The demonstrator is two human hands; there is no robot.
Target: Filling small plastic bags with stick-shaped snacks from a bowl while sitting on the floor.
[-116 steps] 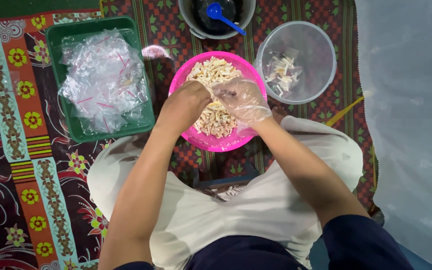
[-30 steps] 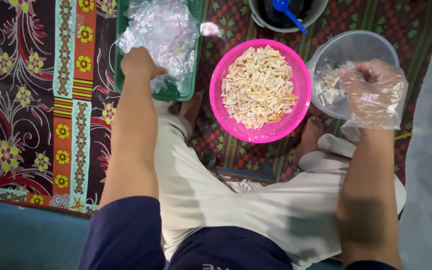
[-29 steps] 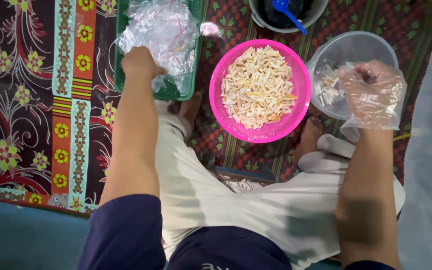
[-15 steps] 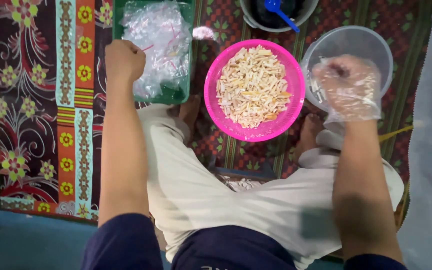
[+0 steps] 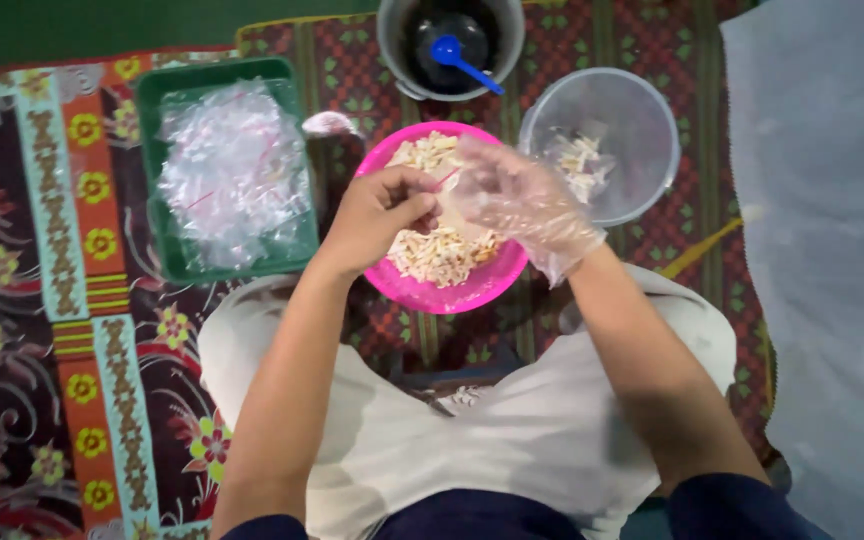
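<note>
Nearest you, your knees in pale cloth sit just below the pink bowl [image 5: 422, 290], and both forearms reach forward over them.

Your left hand [image 5: 377, 215] hovers over the left part of the pink bowl, bare, its fingers curled in and pinched on the edge of a small clear plastic bag [image 5: 449, 195]. Your right hand [image 5: 522, 200], in a loose transparent glove, meets it above the middle of the bowl, fingers half bent around the bag's other side; how firmly it grips I cannot tell, since the glove blurs the fingertips. The bag hangs between the two hands, directly above the bowl's heap of pale snack sticks [image 5: 442, 250].

Left of the pink bowl stands a green tray [image 5: 157, 180] filled with crumpled clear bags [image 5: 237, 170]. Right of the bowl and just beyond it is a clear plastic tub [image 5: 642, 160] with a few of the same pale pieces at its bottom. Beyond the bowl's far rim sits a dark bucket [image 5: 392, 50] with a blue scoop [image 5: 457, 57] inside. All of it rests on a patterned floral mat [image 5: 42, 330].
</note>
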